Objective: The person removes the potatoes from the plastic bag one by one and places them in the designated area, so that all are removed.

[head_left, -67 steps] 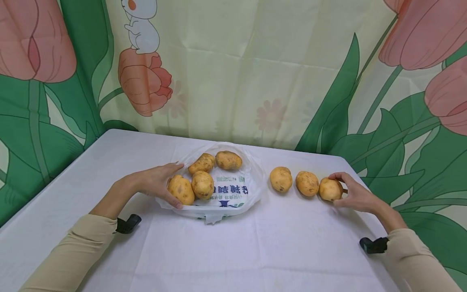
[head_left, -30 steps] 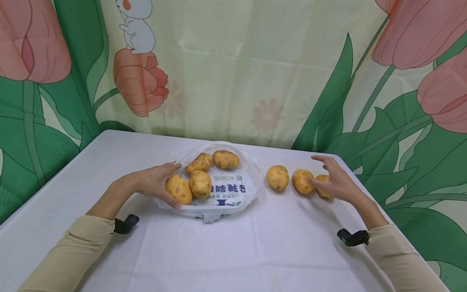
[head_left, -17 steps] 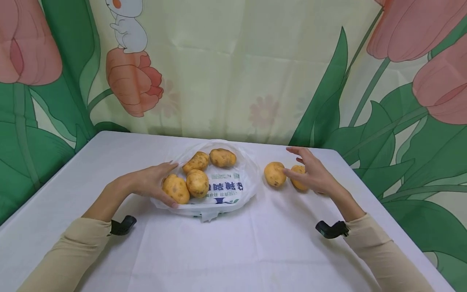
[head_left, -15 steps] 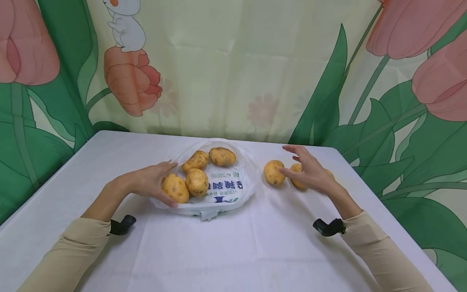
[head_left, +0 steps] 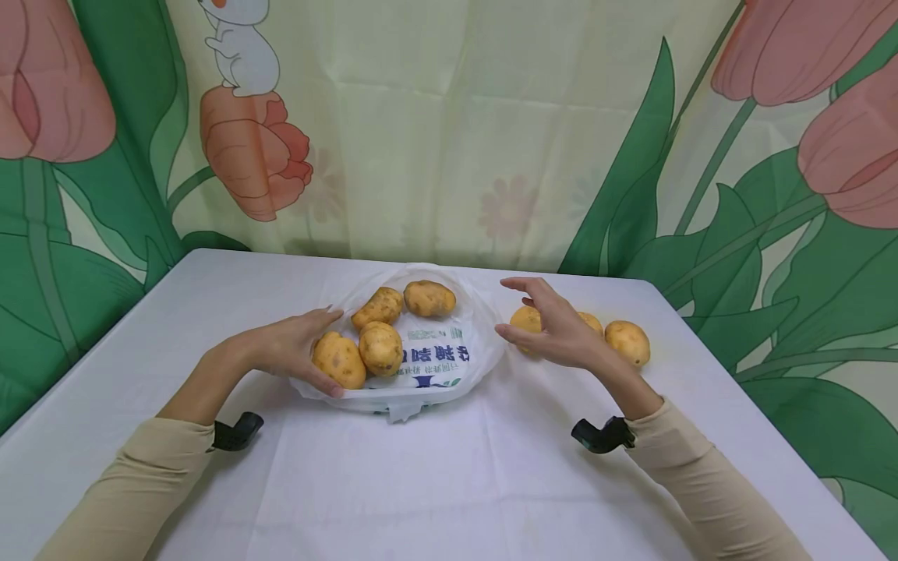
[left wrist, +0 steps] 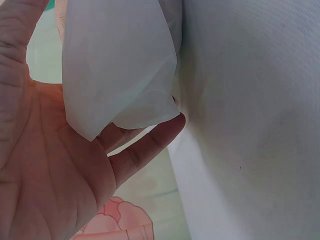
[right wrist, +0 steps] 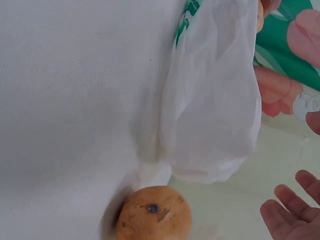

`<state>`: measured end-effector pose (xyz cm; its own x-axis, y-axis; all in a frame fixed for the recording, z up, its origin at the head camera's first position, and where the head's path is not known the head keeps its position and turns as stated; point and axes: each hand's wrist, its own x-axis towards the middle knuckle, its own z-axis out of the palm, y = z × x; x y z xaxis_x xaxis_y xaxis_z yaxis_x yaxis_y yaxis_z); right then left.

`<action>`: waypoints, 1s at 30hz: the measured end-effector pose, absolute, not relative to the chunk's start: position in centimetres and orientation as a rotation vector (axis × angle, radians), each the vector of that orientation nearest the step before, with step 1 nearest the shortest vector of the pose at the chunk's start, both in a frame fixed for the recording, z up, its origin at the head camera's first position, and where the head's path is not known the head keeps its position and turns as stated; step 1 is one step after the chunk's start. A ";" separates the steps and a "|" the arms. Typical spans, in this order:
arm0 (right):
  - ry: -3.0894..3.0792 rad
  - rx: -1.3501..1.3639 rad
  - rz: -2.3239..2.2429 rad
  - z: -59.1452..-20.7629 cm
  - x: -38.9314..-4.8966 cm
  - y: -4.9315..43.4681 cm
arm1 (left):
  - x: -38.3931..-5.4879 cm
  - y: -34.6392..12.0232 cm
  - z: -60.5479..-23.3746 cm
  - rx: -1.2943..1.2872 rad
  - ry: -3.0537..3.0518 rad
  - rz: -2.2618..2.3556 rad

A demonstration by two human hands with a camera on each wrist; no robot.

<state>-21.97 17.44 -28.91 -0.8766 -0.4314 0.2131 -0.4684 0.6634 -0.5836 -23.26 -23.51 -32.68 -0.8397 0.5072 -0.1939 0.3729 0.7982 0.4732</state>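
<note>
A white plastic bag [head_left: 484,343] with printed lettering lies spread open on the table, its rim rolled up round several potatoes. My left hand [head_left: 298,348] holds the bag's left side, thumb at the front rim and fingers toward the back; the left wrist view shows bag plastic [left wrist: 120,60] in front of the fingers. Nearest that hand is a large potato [head_left: 340,361]. My right hand [head_left: 554,323] hovers right of the bag with thumb and fingers apart, holding nothing. Beyond it, two potatoes are partly hidden; a third potato [head_left: 627,343] shows fully.
The table [head_left: 421,483] has a white cloth, and its right edge runs beyond the loose potatoes. A curtain [head_left: 421,156] printed with tulips and a rabbit hangs behind the table. Black wrist cameras sit at both cuffs.
My right hand has let go of the rightmost potato and moved left past the other loose potatoes toward the bag. My left hand has kept its place on the bag.
</note>
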 end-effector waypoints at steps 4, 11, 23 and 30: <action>-2.799 0.815 1.001 -28.5 -21.6 16.4 | -23.3 -23.6 -32.5 0.678 2.684 0.606; -2.767 0.893 1.008 -28.6 -21.0 14.8 | -23.2 -23.7 -32.6 0.698 2.693 0.606; -2.773 0.957 0.988 -29.2 -20.6 12.2 | -23.2 -23.4 -32.9 0.709 2.702 0.584; -2.787 1.004 0.986 -29.6 -20.8 11.0 | -23.1 -23.4 -32.9 0.709 2.701 0.603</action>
<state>-20.78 10.97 -29.60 -0.7930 -0.5679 0.2204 -0.5802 0.5938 -0.5574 -23.14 -23.35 -32.87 -0.8390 0.5191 -0.1631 0.4004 0.7920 0.4609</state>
